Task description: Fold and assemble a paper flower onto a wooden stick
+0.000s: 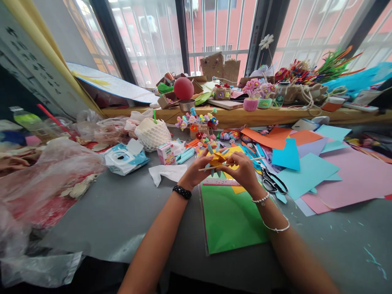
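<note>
My left hand (197,167) is closed on a paper flower (218,158) with a yellow-orange folded middle and pale blue petals. From the other side, my right hand (243,168) pinches a thin pale stick (210,168) that runs across the front of the flower. Part of the stick is hidden by the right fingers. Both hands are above the far edge of a green sheet (235,220), near a pinkish ruler (222,182). Yellow paper (240,190) lies beneath them. Black-handled scissors (277,182) rest just right of my right hand.
Coloured paper sheets (309,173) spread over the right side. A wipes pack (125,157), a small pink box (166,153), and a netted white coconut-like object (152,134) stand left. Plastic bags (55,175) cover the far left. Crafted flowers (196,122) stand before the crowded sill.
</note>
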The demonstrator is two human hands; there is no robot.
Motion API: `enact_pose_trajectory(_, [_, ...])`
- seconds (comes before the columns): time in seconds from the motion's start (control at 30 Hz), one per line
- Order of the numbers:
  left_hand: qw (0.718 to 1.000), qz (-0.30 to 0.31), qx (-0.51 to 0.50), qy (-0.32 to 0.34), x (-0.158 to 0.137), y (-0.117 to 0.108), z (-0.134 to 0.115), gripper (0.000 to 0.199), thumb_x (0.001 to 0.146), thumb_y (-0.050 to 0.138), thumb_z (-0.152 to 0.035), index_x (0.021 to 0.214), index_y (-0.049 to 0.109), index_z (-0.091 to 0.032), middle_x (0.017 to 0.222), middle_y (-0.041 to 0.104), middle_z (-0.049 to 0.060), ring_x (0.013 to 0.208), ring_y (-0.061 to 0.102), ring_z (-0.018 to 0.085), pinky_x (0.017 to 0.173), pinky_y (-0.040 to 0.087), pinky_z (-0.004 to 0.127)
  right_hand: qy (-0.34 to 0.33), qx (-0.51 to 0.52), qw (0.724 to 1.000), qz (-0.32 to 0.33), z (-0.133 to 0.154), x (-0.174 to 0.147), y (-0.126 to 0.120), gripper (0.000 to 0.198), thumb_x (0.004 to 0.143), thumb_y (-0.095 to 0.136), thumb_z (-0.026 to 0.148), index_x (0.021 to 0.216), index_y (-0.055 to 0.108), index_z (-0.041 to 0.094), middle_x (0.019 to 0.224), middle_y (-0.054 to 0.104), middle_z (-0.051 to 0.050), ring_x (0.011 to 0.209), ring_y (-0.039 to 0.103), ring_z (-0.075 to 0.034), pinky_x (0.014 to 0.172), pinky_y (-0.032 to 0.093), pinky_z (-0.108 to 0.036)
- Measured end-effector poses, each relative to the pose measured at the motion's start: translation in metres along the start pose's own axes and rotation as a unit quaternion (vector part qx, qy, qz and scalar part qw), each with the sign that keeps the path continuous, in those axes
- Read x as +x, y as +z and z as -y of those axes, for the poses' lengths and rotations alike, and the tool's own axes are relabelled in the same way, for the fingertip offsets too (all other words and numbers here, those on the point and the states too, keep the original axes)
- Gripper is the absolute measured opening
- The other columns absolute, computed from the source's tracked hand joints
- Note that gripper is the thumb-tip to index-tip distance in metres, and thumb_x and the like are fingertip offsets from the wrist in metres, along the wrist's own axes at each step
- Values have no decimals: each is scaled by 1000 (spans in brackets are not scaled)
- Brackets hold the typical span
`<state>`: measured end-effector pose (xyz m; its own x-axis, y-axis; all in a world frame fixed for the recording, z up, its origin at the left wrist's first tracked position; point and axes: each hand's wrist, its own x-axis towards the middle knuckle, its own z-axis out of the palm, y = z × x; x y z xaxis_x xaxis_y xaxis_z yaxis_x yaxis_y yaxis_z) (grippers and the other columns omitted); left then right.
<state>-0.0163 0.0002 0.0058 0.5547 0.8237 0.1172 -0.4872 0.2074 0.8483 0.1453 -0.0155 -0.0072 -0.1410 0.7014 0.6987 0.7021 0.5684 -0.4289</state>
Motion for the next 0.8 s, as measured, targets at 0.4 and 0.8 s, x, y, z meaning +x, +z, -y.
enact_pose_trajectory(0.4, [993,-95,60,-21,-1,-2,-1,36,73,56,-20,108,51,-26,96,61,-2,83,57,11,58,37,17,5,8,999,-36,-2,1,-5,37,67,56,56,73,51,20,68,49,-2,66,47,-17,62,38,-30])
enact_pose_trajectory(0.8, [999,-40,22,-3,-1,1,5,29,68,65,-33,94,59,-21,93,62,1,83,58,13,64,40,18,23,118,992,28,3,0,-5,36,65,65,45,90,57,21,75,52,-1,64,47,-14,53,39,-26])
